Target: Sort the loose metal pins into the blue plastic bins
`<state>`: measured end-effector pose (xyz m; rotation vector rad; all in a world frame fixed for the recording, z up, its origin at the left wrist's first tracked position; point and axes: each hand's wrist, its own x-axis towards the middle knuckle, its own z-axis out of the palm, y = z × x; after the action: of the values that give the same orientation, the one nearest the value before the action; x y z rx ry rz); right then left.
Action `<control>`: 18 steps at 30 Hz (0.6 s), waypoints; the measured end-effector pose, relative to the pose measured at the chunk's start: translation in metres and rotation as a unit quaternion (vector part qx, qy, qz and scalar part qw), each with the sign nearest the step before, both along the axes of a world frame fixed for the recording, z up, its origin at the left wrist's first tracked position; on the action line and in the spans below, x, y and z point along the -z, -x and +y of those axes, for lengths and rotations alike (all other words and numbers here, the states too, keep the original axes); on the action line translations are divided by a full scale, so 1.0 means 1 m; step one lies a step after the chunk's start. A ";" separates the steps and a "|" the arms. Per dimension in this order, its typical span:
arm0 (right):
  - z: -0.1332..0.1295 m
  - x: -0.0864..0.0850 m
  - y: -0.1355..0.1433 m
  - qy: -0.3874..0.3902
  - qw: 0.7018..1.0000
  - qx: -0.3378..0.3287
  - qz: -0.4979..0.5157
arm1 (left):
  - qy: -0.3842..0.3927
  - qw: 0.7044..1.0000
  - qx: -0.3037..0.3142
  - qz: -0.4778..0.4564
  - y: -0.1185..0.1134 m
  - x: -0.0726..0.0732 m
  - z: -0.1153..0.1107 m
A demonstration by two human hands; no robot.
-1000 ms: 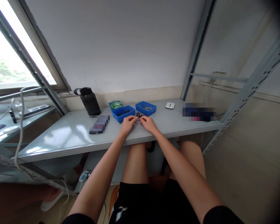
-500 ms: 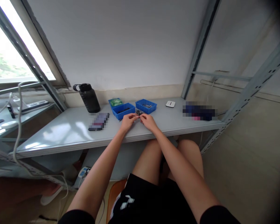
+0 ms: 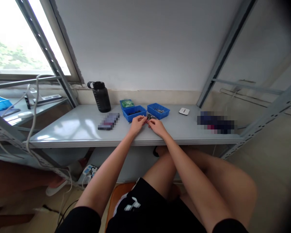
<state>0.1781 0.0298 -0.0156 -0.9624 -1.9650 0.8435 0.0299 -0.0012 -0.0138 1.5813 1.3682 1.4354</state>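
Observation:
My left hand and my right hand meet over the front part of the desk, fingertips close together. Both are closed in a pinch; what sits between the fingers is too small to make out. Right behind the fingertips lies a pile of small dark and silvery metal parts, partly covered by the hands. A blue box with dark small pieces stands just beyond my left hand. Another blue box, holding silvery pin-like parts, is behind my right hand. Beside them, a small blue tray holds a green packet.
A dark water bottle stands at the back left, with a blurred phone-like object before it. To the right are a white square object and a blurred dark item. Metal posts frame the desk. Another person's leg shows at lower left.
The view has turned a little left, so the desk sits further right in the picture. My hands stay together by the pile, fingers slightly shifted. My right leg has swung out to the right.

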 end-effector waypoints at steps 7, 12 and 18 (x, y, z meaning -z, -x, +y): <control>0.005 -0.006 -0.008 0.062 0.997 -0.035 0.028 | 0.005 1.000 -0.004 0.025 0.001 0.000 0.002; 0.008 -0.019 -0.006 0.113 0.992 -0.056 0.014 | -0.008 0.999 0.000 0.045 0.002 0.000 0.004; 0.019 -0.038 0.015 0.182 0.983 -0.020 -0.009 | -0.011 0.999 -0.026 0.035 0.004 0.003 0.009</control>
<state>0.1630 0.0484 0.0222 -1.1411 -1.8857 1.2498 0.0257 0.0081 -0.0171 1.6349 1.4473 1.4417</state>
